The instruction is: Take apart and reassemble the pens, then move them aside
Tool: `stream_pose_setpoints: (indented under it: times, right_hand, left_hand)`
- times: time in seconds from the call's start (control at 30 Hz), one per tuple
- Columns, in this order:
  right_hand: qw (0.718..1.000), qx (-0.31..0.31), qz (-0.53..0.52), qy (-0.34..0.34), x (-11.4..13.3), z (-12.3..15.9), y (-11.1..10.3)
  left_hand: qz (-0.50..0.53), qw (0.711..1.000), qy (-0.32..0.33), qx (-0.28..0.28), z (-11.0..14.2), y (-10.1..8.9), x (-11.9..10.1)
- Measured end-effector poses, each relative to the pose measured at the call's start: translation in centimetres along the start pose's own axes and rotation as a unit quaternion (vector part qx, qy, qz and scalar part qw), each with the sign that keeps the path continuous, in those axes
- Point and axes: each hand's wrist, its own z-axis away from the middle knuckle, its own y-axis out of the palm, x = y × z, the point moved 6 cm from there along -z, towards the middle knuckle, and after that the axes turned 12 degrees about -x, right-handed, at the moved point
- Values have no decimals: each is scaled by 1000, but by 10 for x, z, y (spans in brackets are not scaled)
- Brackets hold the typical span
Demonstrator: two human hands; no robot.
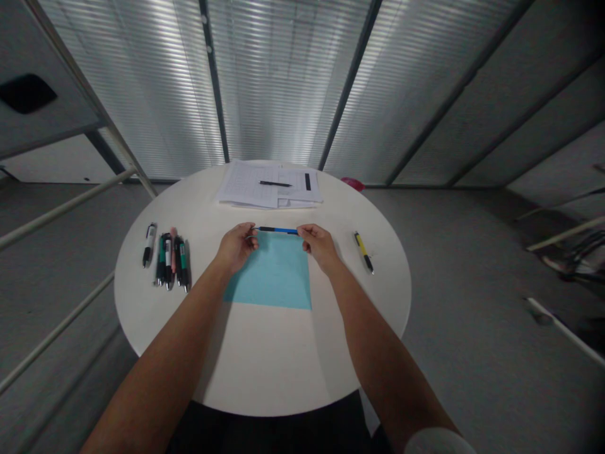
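A blue and black pen (280,231) lies crosswise between my two hands, over the top edge of a light blue sheet of paper (271,274). My left hand (239,246) pinches the pen's black tip end. At its blue end, my right hand (319,243) grips it between thumb and fingers. The left hand also covers the sheet's upper left corner, and the right hand is by its upper right corner. To the right lies a yellow and black pen (363,252), apart from both hands.
Several pens (172,260) lie bunched at the left of the round white table (274,359), with a white and black pen (149,244) beside them. At the back, a dark pen (275,183) rests on printed papers (248,183). A metal-framed stand (66,205) is at the left.
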Motion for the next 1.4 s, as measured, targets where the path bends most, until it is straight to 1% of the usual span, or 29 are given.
stream_pose_setpoints:
  times: [0.1,0.17,0.23,0.3,0.37,0.4,0.43,0.5,0.57,0.63,0.7,0.77,0.83,0.9,0.97,1.07,1.13,1.17,1.23,1.3,1.33,1.37,1.4]
  right_hand:
    - [1000,-10,-12,11,1,0,-1]
    - [999,-19,-26,18,2,0,-2]
    - [998,-27,-43,24,2,-1,-4]
    - [997,-31,-57,30,1,-1,-5]
    - [996,-33,-73,37,0,-2,-5]
    - [995,-33,-80,39,-1,-2,-5]
    - [995,-33,-86,40,-1,-3,-5]
    - [994,-31,-92,40,-2,-3,-5]
    - [994,-30,-93,40,-3,-4,-5]
    - [995,-29,-92,40,-3,-4,-4]
    - [995,-28,-88,39,-3,-5,-4]
    - [995,-28,-84,39,-3,-4,-4]
    - [995,-29,-81,39,-2,-4,-3]
    - [996,-27,-79,40,-1,-3,-3]
    - [996,-25,-77,40,-1,-3,-2]
    - [996,-24,-74,42,-1,-3,-3]
    - [996,-21,-74,40,-1,-3,-3]
    - [996,-20,-75,39,-1,-3,-3]
    - [996,-18,-80,36,-1,-3,-3]
    - [995,-16,-87,38,-1,-3,-3]
    - [995,-16,-90,40,-1,-3,-3]
    - [995,-15,-91,42,-1,-3,-3]
    - [995,-15,-92,43,-1,-3,-3]
  left_hand:
    - [19,1000,-14,-12,0,-1,-1]
    - [16,1000,5,-26,1,-2,-4]
    - [-13,998,52,-44,2,-3,-8]
    - [-71,989,112,-59,3,-3,-12]
    - [-158,968,181,-73,4,-4,-17]
    - [-210,949,222,-80,5,-5,-20]
    - [-265,923,265,-86,6,-6,-23]
    - [-374,857,343,-89,9,-6,-28]
    - [-472,789,384,-84,9,-6,-28]
    - [-556,728,390,-92,8,-7,-26]
    - [-616,683,379,-104,7,-9,-22]
    - [-651,656,367,-109,6,-10,-20]
    - [-668,642,359,-113,6,-11,-19]
    - [-675,637,354,-120,5,-12,-19]
    - [-674,637,352,-127,5,-13,-19]
    - [-664,650,346,-126,4,-14,-20]
    - [-651,666,340,-128,5,-14,-21]
    - [-637,679,341,-131,5,-13,-22]
    - [-588,714,353,-144,8,-12,-27]
    - [-517,758,367,-152,13,-10,-33]
    - [-481,781,370,-147,14,-9,-35]
    - [-441,808,365,-137,16,-7,-35]
    - [-406,837,349,-116,16,-5,-34]
